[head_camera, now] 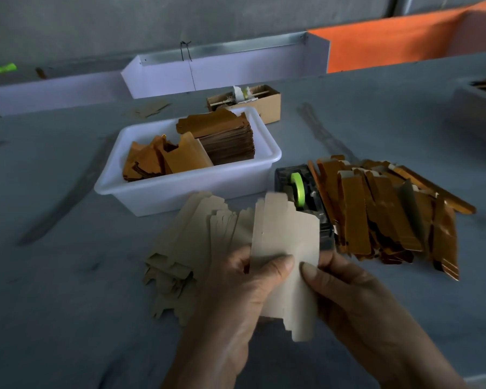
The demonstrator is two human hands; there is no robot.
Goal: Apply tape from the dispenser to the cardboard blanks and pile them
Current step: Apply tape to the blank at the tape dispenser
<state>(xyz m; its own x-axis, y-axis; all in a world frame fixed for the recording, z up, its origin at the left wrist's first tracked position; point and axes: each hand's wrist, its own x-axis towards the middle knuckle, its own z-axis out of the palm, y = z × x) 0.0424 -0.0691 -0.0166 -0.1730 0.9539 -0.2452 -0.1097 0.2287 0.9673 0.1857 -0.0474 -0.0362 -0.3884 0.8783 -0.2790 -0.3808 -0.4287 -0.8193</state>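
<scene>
Both my hands hold one pale cardboard blank (286, 237) upright over the table. My left hand (236, 299) grips its left side, thumb pressed on the face. My right hand (354, 299) pinches its right edge with the thumb on top. Just behind the blank stands the black tape dispenser (310, 197) with a green tape roll. A fanned heap of pale blanks (191, 237) lies to the left of my hands. A pile of gold-faced folded blanks (387, 211) spreads out right of the dispenser.
A white plastic tub (157, 189) holding gold blanks and a tall stack sits behind the pale heap. A small brown cardboard box (267, 105) stands behind it. White and orange dividers (236, 71) line the far table edge. A grey tray (477, 102) is at far right.
</scene>
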